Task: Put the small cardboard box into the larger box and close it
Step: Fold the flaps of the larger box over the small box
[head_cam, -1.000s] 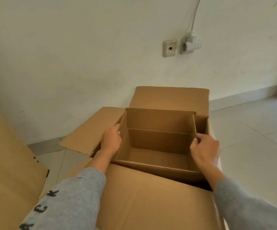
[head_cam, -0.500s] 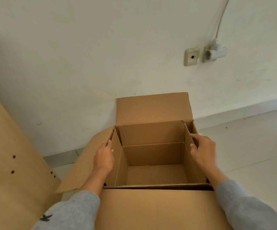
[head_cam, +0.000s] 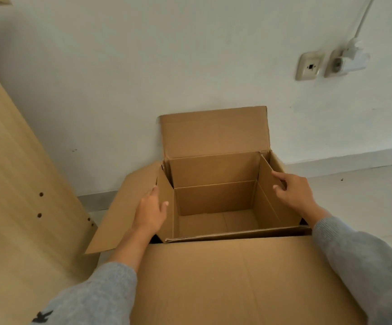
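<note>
The small cardboard box [head_cam: 216, 198] sits open-topped and empty inside the larger box, upright, its side flaps standing up. My left hand [head_cam: 150, 212] grips its left flap, thumb inside and fingers outside. My right hand [head_cam: 293, 193] holds the top edge of its right flap. The larger box's near flap [head_cam: 237, 277] lies flat toward me. Its far flap [head_cam: 213, 134] stands up against the wall, and its left flap [head_cam: 124, 212] splays out to the left. The larger box's right side is hidden behind my right arm.
A light wooden panel with drilled holes [head_cam: 14, 184] leans at the left, close to the left flap. The white wall stands directly behind the boxes, with a socket [head_cam: 310, 65] and a plugged-in adapter [head_cam: 347, 61]. Pale tiled floor [head_cam: 366, 195] lies to the right.
The small box has sunk lower into the larger box and squared up with it. Both hands stayed on its side flaps. My head has tilted so the boxes sit lower and further right in view.
</note>
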